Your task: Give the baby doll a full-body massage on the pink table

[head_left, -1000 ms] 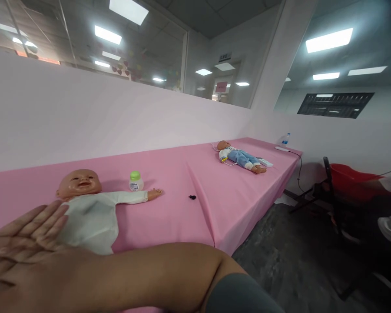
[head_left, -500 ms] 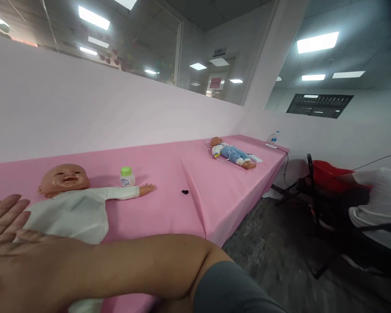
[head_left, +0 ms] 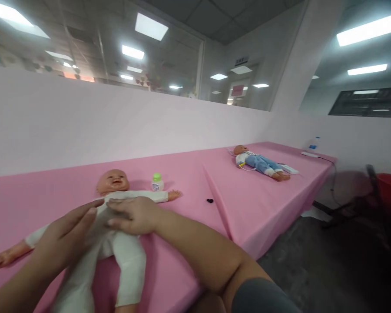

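A baby doll (head_left: 128, 256) in a white suit lies on its back on the pink-covered table, its arms spread out. My right hand (head_left: 138, 214) rests over the doll's chest, fingers extended. On the other side of the torso is my left hand (head_left: 67, 234), also with straight fingers, its tips near the doll's neck. Neither hand grips anything. Part of the doll's chest and belly is hidden by my hands. A small clear bottle with a green cap (head_left: 157, 182) stands just behind the doll's outstretched arm.
A second doll (head_left: 262, 164) in blue trousers lies farther along the pink table (head_left: 189, 217), with a white device (head_left: 289, 168) at its feet. A small black object (head_left: 210, 201) sits between the dolls. A water bottle (head_left: 314, 143) and power strip (head_left: 309, 154) are at the far end.
My view has turned left, so the dolls appear farther right. My right hand has moved from near the camera onto the doll's chest. My left hand has come into view.
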`<state>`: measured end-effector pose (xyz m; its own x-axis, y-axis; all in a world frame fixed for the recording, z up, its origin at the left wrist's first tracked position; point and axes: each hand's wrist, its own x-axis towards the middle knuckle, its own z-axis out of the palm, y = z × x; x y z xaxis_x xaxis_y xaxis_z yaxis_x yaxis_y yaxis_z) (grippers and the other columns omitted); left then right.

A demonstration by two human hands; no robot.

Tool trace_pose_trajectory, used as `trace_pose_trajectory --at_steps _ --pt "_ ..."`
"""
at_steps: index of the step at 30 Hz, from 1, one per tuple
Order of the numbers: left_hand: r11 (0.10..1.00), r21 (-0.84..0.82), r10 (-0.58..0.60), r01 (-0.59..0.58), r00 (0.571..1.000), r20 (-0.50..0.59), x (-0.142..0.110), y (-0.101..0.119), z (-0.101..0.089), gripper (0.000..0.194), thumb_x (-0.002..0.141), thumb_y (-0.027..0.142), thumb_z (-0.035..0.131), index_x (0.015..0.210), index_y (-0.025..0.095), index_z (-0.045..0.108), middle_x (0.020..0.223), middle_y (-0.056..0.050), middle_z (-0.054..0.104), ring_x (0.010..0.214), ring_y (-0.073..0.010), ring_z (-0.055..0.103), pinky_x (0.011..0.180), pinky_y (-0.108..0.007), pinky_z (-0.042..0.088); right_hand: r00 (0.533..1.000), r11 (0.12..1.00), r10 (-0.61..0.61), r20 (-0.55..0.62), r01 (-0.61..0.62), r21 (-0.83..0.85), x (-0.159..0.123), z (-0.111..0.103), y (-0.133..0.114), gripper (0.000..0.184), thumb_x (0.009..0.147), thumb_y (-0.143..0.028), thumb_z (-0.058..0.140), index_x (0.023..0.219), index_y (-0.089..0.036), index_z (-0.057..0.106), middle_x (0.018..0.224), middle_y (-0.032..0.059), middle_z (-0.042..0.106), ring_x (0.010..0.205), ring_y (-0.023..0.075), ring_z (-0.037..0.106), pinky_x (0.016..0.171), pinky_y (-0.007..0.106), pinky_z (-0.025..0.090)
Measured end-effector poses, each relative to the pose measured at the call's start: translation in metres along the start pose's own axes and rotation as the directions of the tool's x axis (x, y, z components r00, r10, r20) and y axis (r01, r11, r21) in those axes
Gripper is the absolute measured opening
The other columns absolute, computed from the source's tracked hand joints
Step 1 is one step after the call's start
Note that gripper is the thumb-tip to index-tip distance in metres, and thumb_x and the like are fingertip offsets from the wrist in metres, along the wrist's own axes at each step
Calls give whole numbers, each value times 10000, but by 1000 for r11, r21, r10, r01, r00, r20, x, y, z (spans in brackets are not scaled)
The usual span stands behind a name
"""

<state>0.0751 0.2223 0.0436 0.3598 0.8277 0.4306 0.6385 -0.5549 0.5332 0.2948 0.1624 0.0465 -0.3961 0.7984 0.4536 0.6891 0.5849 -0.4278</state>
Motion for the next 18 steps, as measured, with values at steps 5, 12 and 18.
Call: trace_pose_trajectory --at_steps 5,12,18 --pt "996 91 -35 23 992 125 9 -21 6 596 966 430 382 1445 148 600 1471 -88 641 1375 -283 582 1197 -413 408 988 984 -127 92 114 135 -10 12 -1 330 1025 -299 575 1326 -279 709 1375 39 714 1387 191 592 1160 351 452" --pt "985 169 17 -41 990 142 0 -43 24 618 1003 428 320 1481 126 570 1471 -128 635 1356 -301 597 1166 -415 439 971 978 -181 159 160 136 -9 29 -1 441 1008 -416 622 1402 -221 659 1466 90 643 1473 231 498 1293 441 255" --pt "986 162 20 -49 985 173 -6 -37 24 604 1000 388 332 1488 125 573 1503 -110 608 1388 -279 575 1191 -399 420 970 993 114 215 -106 -48 4 21 28 739 1031 -669 439 1623 -233 371 1703 100 302 1612 311 204 1294 637 74"
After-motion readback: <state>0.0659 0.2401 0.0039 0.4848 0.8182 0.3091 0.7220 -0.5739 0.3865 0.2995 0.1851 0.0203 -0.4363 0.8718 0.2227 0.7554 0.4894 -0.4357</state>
